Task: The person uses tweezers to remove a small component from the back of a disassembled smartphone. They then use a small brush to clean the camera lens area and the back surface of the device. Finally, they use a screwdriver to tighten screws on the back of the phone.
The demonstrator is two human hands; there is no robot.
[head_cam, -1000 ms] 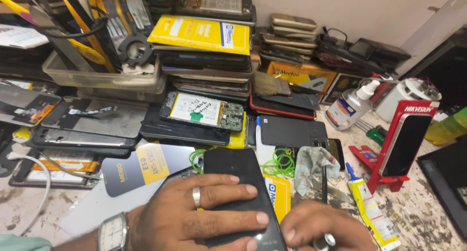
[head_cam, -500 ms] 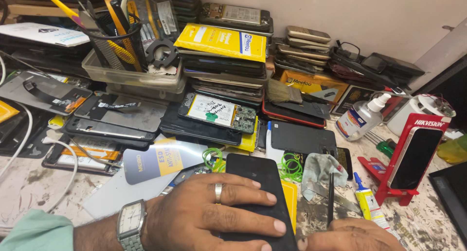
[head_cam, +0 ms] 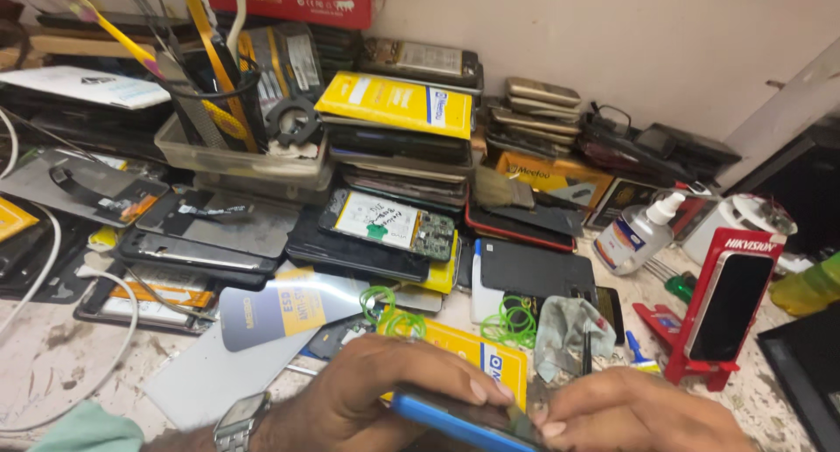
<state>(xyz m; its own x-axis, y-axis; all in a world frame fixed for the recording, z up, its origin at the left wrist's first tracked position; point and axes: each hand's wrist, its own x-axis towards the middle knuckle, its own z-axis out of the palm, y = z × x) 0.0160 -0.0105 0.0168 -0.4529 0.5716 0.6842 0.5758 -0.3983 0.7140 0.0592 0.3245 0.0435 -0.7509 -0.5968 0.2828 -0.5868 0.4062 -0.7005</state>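
Left hand (head_cam: 385,395) grips a blue-edged phone (head_cam: 464,421) at the table's (head_cam: 52,364) front edge, fingers curled over its top. Right hand (head_cam: 639,413) pinches the phone's right end, near a yellow packet (head_cam: 490,364) and green rubber bands (head_cam: 512,321).

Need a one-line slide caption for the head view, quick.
Left hand grips a blue-edged phone while the right hand works at its edge, on a bench crowded with phone parts.

A phone repair workshop. A stained workbench (head_cam: 52,364) was crowded: behind it, stacks of dismantled phones (head_cam: 398,154); left of those, a tub of tools (head_cam: 219,154); right of them, a red phone stand (head_cam: 726,312) and spray bottle (head_cam: 634,238).
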